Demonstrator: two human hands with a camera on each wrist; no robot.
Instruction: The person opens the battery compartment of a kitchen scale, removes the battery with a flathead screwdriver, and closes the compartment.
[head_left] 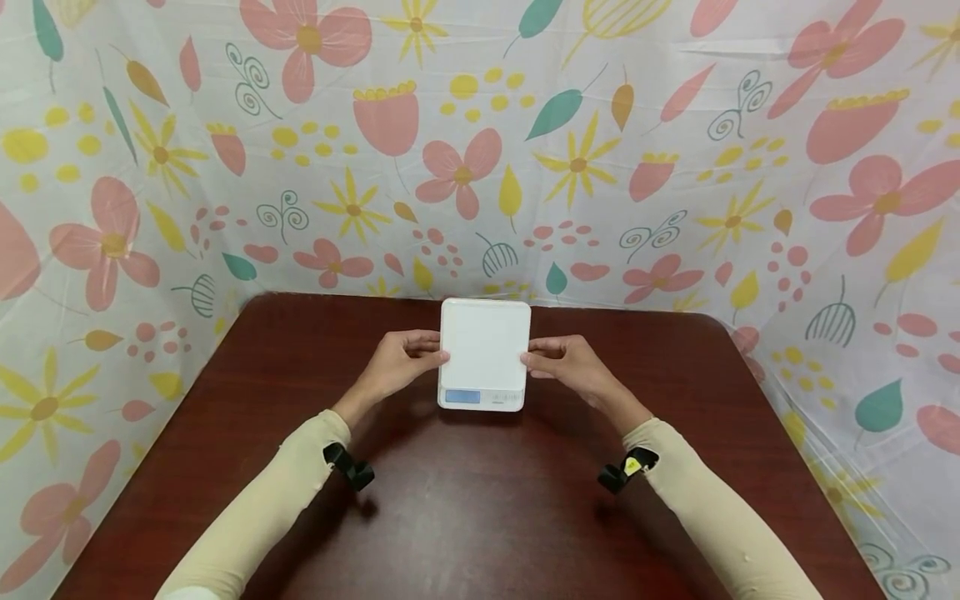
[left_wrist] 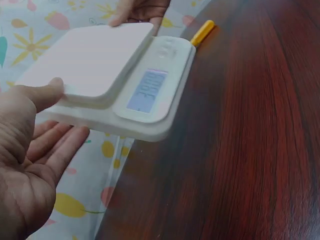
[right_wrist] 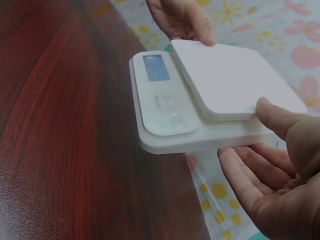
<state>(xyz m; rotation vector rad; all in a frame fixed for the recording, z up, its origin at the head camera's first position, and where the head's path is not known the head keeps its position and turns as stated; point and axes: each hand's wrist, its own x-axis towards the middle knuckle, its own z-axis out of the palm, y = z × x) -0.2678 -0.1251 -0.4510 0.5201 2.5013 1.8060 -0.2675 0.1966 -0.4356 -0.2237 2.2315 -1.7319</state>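
A white kitchen scale [head_left: 486,350] is held between both hands close over the table, near its far edge. Its raised square weighing plate [left_wrist: 92,57] faces up, and a lit display [left_wrist: 147,91] with digits sits at the near left. On the scale's left side, my left hand [head_left: 401,360] grips the edge, thumb on the plate and fingers underneath. My right hand [head_left: 570,365] pinches the opposite side the same way, its thumb [right_wrist: 280,117] at the plate's rim. Printed buttons [right_wrist: 174,109] lie beside the display.
The dark red-brown wooden table [head_left: 495,517] has rounded far corners. Floral-patterned sheeting [head_left: 465,167] rises behind it and on both sides. A slim yellow-orange object [left_wrist: 202,33] shows beyond the scale in the left wrist view. A black strap [head_left: 348,467] sits at the left wrist.
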